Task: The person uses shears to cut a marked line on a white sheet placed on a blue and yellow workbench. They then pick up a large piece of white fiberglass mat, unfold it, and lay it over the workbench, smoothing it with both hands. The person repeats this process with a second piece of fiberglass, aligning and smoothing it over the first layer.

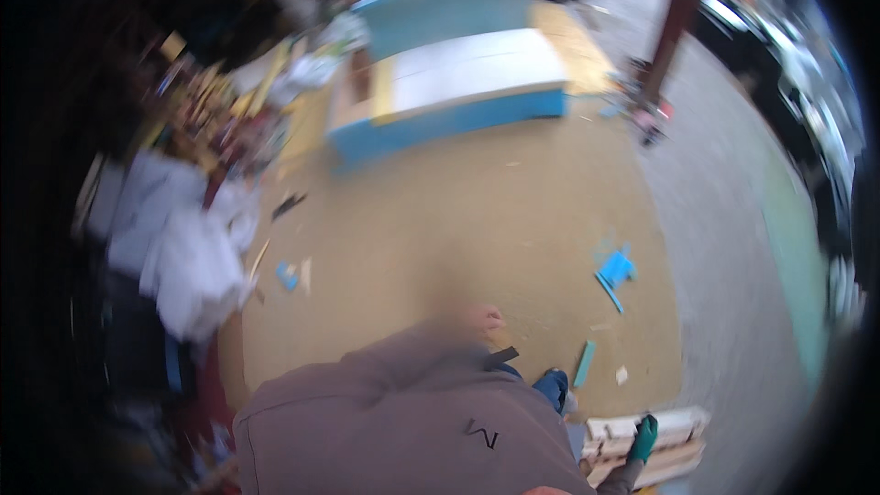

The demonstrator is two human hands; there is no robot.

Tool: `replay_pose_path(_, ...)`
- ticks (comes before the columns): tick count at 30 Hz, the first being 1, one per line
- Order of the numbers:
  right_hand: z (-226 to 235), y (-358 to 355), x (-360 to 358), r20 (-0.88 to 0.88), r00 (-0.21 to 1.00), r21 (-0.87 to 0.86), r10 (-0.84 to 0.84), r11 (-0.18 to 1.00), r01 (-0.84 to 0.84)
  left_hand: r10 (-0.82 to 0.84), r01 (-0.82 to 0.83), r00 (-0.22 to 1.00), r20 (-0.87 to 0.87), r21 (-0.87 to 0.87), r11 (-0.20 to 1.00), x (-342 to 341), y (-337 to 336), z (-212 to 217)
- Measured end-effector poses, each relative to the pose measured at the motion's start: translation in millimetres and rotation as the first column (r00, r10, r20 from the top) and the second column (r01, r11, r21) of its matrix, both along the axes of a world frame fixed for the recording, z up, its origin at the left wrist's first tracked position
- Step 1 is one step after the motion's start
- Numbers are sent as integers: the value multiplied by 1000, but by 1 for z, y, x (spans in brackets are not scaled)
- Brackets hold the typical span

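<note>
My right hand (644,438), in a green glove with dark fingertips, is at the lower right. It appears closed over the edge of a few pale notched wooden pieces (678,423) beside my leg. My brown sleeve and jacket fill the lower middle. Just past the sleeve shows a bare, pinkish part of what looks like my left hand (488,317), blurred, its fingers not clear. A short black strip (501,357) lies close to it; its kind is unclear. My shoe (553,383) shows under the jacket.
Ahead, a blue frame with a tall back panel (449,14) and a white seat (477,64) stands on brown board (440,211). Blue scraps (617,268) and a green strip (585,363) lie to the right. White sacks (188,261) and piled wood scraps (206,115) line the left.
</note>
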State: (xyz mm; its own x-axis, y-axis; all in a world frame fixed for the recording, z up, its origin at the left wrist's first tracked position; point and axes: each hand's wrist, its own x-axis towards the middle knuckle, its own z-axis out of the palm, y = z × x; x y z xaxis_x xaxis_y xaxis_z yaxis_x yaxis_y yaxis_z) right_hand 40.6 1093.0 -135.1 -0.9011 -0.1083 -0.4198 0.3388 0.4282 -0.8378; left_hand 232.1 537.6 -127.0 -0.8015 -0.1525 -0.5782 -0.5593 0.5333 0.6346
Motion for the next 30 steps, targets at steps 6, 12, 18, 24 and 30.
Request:
replay_pose_path(6, 43, -356, -81, -124, 745, -206, 655, 718, -665, 696, -621, 706, -126, 362, 695, 213, -139, 44)
replay_pose_path(12, 40, -518, -73, 88, 518, 7, 851, 519, -854, 775, -340, 285, -564, 696, 632, 256, -170, 241)
replay_pose_path(18, -25, -601, -52, 402, 410, 82, 818, 414, -906, 337, 206, -31, -941, 324, 923, 191, -242, 384)
replay_pose_path(24, -96, -738, -18, 501, 285, 51, 817, 301, -952, 506, 528, -260, -822, 318, 787, 160, -349, 424)
replay_pose_path(30, -86, -946, 0, 336, 183, -11, 924, 198, -980, 472, 446, -177, -864, 357, 821, 175, -468, 433)
